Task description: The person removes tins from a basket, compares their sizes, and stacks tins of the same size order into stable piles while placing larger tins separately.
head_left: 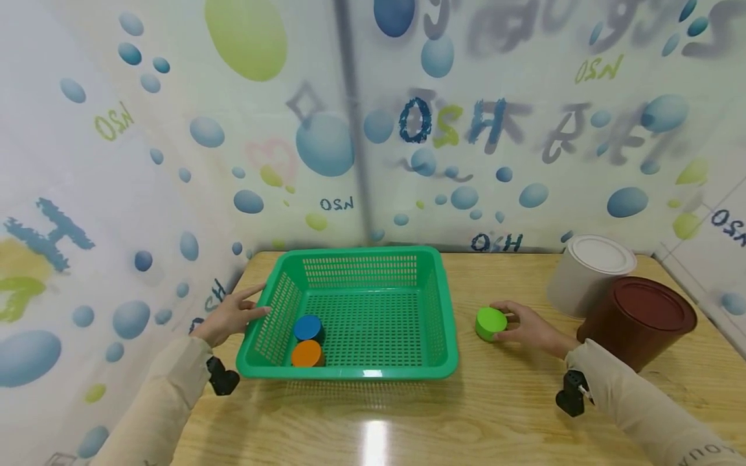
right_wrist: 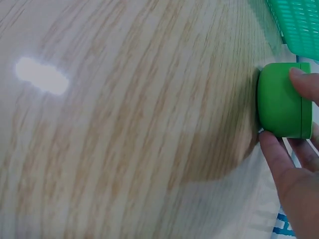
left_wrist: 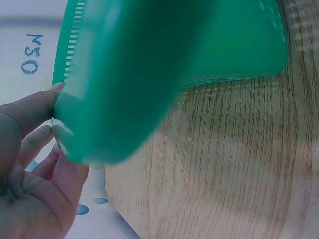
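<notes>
A green plastic basket [head_left: 361, 373] stands on the wooden table. My left hand [head_left: 231, 316] holds its left rim, thumb on one side and fingers on the other; the pinched edge of the basket [left_wrist: 82, 129] shows close up in the left wrist view. Inside, toward the left front, sit a blue round box [head_left: 307, 328] and an orange round box [head_left: 307, 354]. To the right of the basket, my right hand [head_left: 531, 331] grips a small green round box [head_left: 491, 323] between thumb and fingers. A lid seam runs around this green box [right_wrist: 281, 102] in the right wrist view.
Beyond my right forearm stand a white lidded can [head_left: 574, 278] and a dark brown lidded can [head_left: 632, 323], the brown one nearer. A patterned wall [head_left: 384, 188] rises behind the table [head_left: 466, 401], with another at the left.
</notes>
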`<action>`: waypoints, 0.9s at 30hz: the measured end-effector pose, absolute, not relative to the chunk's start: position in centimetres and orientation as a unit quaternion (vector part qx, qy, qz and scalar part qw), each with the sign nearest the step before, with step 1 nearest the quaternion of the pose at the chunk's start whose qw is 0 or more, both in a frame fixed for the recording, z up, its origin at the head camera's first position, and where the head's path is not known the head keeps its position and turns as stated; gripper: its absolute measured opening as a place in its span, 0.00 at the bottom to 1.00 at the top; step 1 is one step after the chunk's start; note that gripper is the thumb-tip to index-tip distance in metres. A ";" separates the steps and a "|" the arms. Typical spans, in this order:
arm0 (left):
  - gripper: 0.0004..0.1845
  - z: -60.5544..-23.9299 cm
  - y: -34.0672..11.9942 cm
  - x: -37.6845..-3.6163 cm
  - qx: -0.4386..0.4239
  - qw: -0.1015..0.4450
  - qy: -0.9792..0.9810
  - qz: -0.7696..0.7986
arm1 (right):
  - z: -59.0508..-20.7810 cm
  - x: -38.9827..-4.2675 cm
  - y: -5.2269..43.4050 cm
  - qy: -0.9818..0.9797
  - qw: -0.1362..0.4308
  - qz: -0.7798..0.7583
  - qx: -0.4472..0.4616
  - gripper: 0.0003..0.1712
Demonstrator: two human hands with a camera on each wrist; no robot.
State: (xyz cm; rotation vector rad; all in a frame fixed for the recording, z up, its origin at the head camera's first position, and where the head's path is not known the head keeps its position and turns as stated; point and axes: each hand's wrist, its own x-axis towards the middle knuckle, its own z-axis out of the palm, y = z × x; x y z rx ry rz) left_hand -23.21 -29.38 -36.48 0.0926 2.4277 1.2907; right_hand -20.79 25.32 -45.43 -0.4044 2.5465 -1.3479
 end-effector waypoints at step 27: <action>0.38 -36.6 -29.5 -23.3 0.042 0.194 0.868 0.456 | -45.2 -20.5 25.4 0.854 0.121 -0.488 -0.137 0.42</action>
